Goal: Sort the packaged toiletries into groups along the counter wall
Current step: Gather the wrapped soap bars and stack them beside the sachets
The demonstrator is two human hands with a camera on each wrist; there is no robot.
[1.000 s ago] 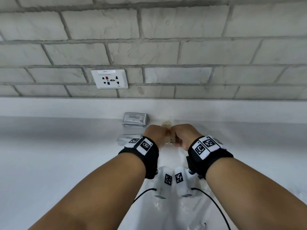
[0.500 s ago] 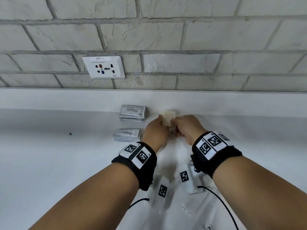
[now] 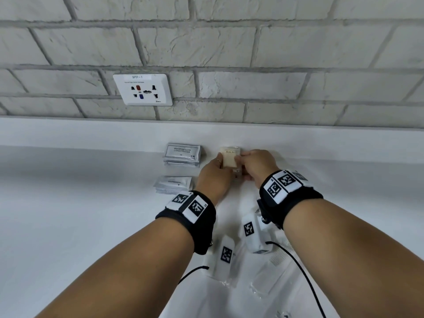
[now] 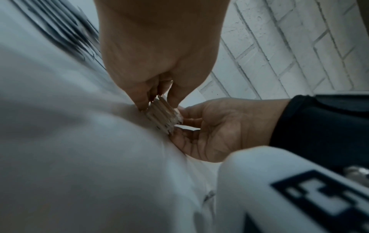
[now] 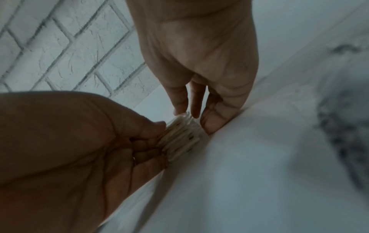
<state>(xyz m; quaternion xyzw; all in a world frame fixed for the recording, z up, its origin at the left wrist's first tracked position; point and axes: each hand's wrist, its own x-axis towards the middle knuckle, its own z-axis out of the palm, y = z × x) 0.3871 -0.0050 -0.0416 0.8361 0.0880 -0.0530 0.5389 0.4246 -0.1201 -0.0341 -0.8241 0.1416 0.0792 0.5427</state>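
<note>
Both hands pinch soap packet stack flat, long axis toward wall.

My hands have carried the soap stack forward from mid-counter to the foot of the wall, just right of the shampoo pile. My left hand and right hand, earlier closed over the stack and hiding it, now sit at its sides, so its beige top shows.

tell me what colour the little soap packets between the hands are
Cream, almost beige soap packets; the head view shows it best.
</note>
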